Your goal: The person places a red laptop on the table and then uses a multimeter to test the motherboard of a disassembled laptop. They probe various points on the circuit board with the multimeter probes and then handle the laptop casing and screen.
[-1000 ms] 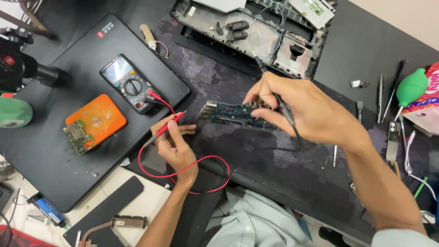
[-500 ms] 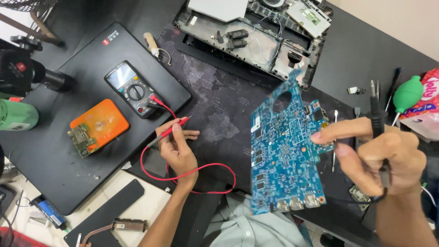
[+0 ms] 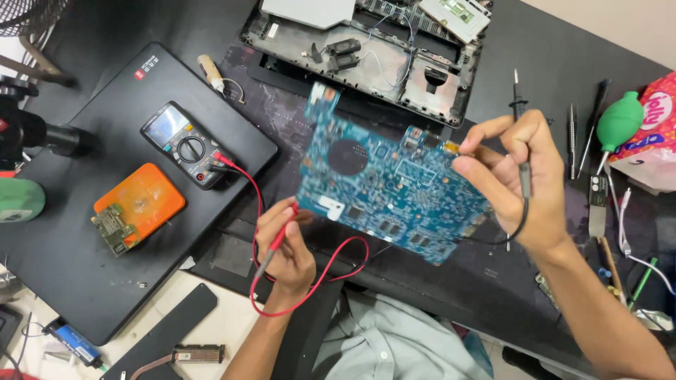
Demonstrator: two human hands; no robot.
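Presently, observations by item:

Work surface: dark mat-covered bench [image 3: 211, 98], cluttered.

Closed laptop: flat black laptop [image 3: 105, 232] lying shut at the left, serving as a platform.

Open chassis: grey stripped laptop base shell [image 3: 366, 56] at the top, internals exposed.

Board: large blue printed circuit board [image 3: 384, 183], raised off the mat and tilted, centre of view, between the two hands.

Right hand: right hand [image 3: 524, 183] pinches the board's right edge between thumb and forefinger; the remaining fingers are curled around a thin black test probe [image 3: 520, 116], tip pointing up.

Left hand: left hand [image 3: 285, 246] closed around a slim red test probe [image 3: 277, 243], just below the board's lower left corner; contact with the board cannot be determined.

Meter: grey handheld multimeter with rotary dial [image 3: 184, 144] resting on the laptop lid, red lead [image 3: 317, 278] looping to the left hand.

Orange item: small orange rectangular pad [image 3: 139, 205] beside the meter.
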